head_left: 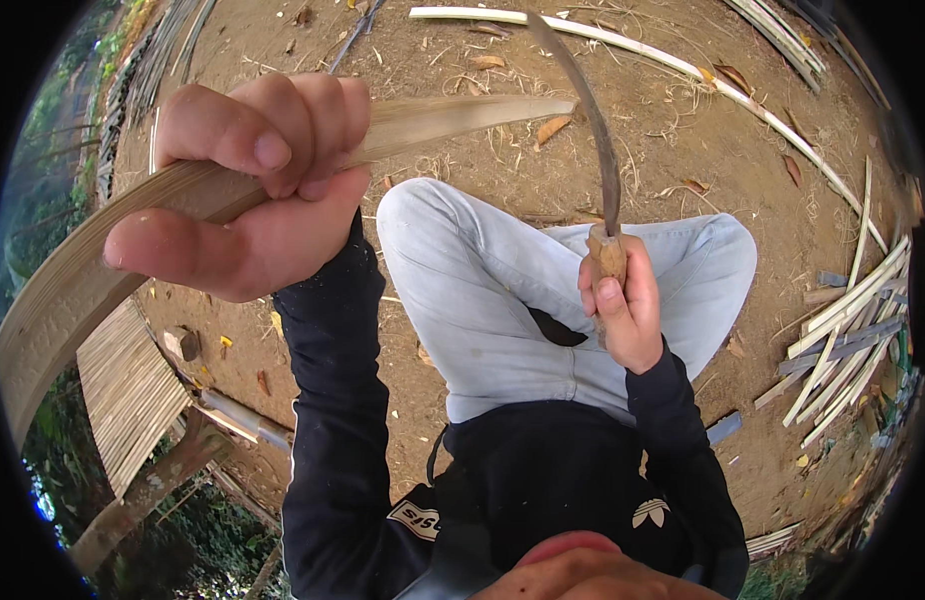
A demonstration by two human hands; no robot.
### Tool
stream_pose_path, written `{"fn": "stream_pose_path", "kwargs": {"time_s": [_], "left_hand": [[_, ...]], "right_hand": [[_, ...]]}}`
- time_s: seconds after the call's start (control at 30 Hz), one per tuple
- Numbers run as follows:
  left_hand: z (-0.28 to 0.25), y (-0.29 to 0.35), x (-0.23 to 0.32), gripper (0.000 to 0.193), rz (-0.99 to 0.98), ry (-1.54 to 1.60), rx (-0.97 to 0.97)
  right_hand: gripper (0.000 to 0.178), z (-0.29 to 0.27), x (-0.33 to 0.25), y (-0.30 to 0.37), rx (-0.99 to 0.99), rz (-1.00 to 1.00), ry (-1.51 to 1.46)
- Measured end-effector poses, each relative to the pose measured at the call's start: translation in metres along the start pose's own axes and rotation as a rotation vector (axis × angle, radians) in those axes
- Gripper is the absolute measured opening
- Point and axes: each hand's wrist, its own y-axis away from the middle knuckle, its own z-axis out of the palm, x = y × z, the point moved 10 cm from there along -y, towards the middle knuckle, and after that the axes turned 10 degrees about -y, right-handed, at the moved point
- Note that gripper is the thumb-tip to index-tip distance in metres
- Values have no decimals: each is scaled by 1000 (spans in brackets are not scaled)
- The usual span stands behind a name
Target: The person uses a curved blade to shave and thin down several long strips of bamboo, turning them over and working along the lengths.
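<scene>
Raised at the upper left, my left hand [253, 185] is wrapped round a long pale strip of split bamboo [68, 285]. The strip runs from the left rim through the fist, and its tapered end points right over the dirt. In front of my right knee, my right hand [628, 310] grips the wooden handle of a machete [598, 125]. Its long dark blade rises upward and curves left at the tip. Blade and bamboo end lie close together in the picture; whether they touch I cannot tell. My legs in light jeans are folded beneath.
A long pale strip [673, 65] arcs across the dirt ground at the upper right. Beside it at the right lies a heap of split strips [848, 340]. A slatted bamboo panel [133, 390] is at the left, near a small wood block [182, 343]. Dry leaves and shavings are scattered about.
</scene>
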Motion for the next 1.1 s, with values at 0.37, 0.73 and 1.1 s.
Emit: {"fn": "stream_pose_path", "kwargs": {"time_s": [0.37, 0.73, 1.1], "left_hand": [[-62, 9, 7, 78, 5, -266, 832], [-8, -56, 1, 54, -209, -296, 274], [15, -63, -11, 40, -139, 127, 198]], "right_hand": [[41, 13, 8, 21, 48, 31, -23], [26, -30, 15, 40, 238, 29, -15], [25, -60, 53, 52, 335, 128, 58]]}}
